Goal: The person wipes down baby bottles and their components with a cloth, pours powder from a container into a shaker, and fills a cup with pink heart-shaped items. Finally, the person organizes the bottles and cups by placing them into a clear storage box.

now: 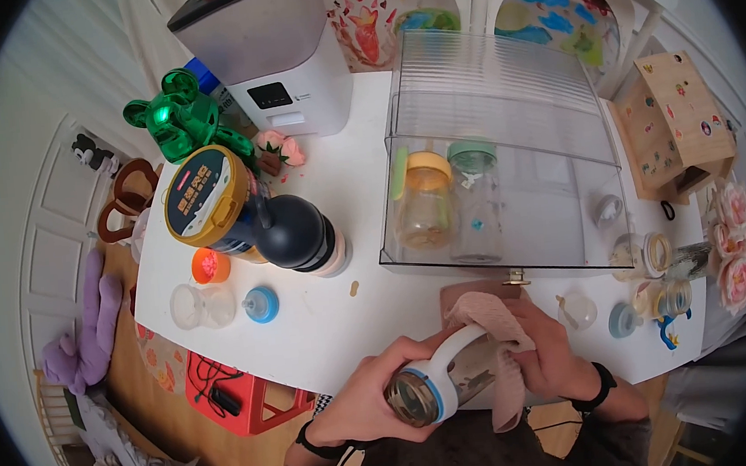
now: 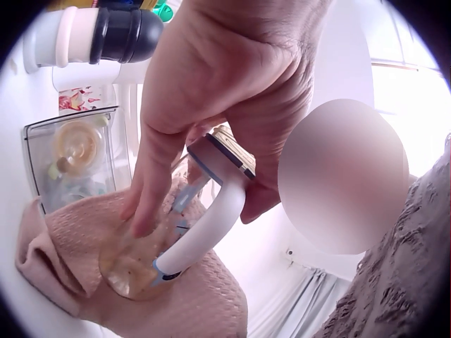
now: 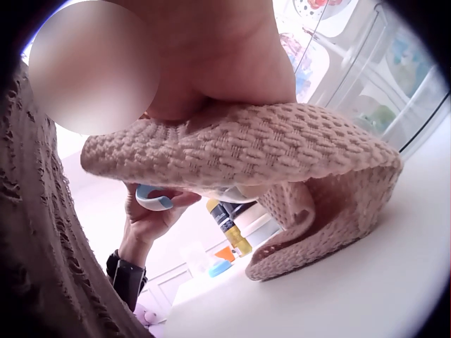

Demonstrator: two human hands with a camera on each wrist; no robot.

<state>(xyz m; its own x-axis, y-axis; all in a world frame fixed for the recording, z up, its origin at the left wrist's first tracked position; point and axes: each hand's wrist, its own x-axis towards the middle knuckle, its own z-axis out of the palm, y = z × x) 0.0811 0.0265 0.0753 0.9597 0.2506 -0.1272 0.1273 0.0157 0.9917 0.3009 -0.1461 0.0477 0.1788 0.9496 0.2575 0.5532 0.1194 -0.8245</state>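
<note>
My left hand (image 1: 366, 402) grips a clear baby bottle (image 1: 473, 382) near its wide neck, which tilts toward the lower left. The bottle has a blue ring and a white handle (image 2: 218, 229) arching along its side. A pink waffle-weave cloth (image 1: 492, 316) is wrapped about the bottle's other end, held there by my right hand (image 1: 543, 347). In the left wrist view the bottle's clear base (image 2: 130, 271) lies against the cloth. The cloth hides much of my right hand's fingers in the right wrist view, where its folds hang close over the white table (image 3: 338, 289).
Ahead stands a clear storage box (image 1: 517, 260) with two bottles inside. Left of it are a dark round-topped bottle (image 1: 289, 231), a gold-lidded tub (image 1: 205, 194) and a blue-ringed nipple (image 1: 260, 304). Small bottle parts (image 1: 578, 311) lie right, near a wooden house (image 1: 674, 127).
</note>
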